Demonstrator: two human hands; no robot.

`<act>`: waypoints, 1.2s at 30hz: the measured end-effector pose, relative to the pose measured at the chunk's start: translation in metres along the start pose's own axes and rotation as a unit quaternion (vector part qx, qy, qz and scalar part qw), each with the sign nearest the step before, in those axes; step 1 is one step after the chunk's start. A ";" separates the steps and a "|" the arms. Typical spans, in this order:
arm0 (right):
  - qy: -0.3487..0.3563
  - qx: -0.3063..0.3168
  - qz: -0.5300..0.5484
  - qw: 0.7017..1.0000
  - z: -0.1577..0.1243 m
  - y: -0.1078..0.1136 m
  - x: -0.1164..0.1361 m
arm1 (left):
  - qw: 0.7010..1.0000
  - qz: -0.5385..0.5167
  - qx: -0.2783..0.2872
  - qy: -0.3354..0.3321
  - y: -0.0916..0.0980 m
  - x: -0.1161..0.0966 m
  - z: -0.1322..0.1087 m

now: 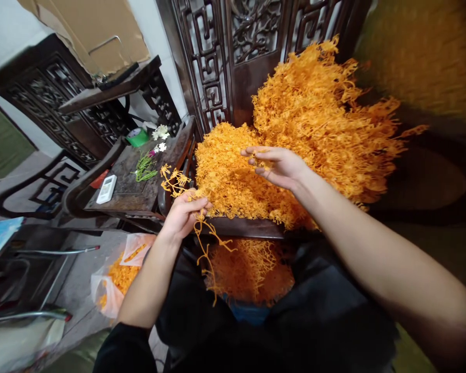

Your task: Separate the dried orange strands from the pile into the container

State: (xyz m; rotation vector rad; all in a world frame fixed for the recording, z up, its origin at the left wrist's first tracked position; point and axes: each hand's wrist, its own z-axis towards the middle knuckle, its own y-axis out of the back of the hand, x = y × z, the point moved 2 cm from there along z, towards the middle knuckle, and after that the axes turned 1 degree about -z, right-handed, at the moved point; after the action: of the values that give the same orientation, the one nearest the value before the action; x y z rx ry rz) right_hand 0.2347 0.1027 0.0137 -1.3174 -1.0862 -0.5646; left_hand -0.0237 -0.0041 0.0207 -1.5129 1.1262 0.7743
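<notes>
My left hand [185,211] is closed around an orange branching plastic stem [204,243]. Its clustered tips [174,178] stick out above the fingers, and thin bare branches hang below them. Over a heap of small orange plastic pieces [227,171] hovers my right hand [277,165], its fingers apart and slightly curled. Orange bits show between those fingers; whether they cling to the hand or lie behind it I cannot tell. Behind the right hand rises a larger pile of orange branching stems [318,103]. Below, between my knees, more bare orange branches [256,264] lie in a container.
A dark carved wooden bench [252,227] bears the heaps. On a small side table [130,191] at left are green tape [137,137], green stems [145,167], white flowers [161,132] and a white device [106,189]. A plastic bag [107,295] with orange pieces sits on the floor.
</notes>
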 end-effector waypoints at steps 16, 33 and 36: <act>-0.096 -0.003 -0.104 0.990 0.021 -0.023 -0.041 | 0.991 0.072 0.086 0.071 0.004 -0.002 -0.006; -0.081 0.110 -0.300 0.944 0.014 -0.042 -0.032 | 0.984 0.108 0.073 0.120 0.004 -0.004 0.009; 0.013 -0.011 -0.350 0.937 0.029 -0.038 -0.025 | 0.987 0.113 0.032 0.107 -0.003 -0.005 0.010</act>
State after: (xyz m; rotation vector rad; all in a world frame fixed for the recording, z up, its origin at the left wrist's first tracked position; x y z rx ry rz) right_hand 0.1829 0.1153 0.0071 -0.9084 -1.5313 -1.1153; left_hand -0.0220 0.0067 0.0235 -1.4542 1.4890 0.7318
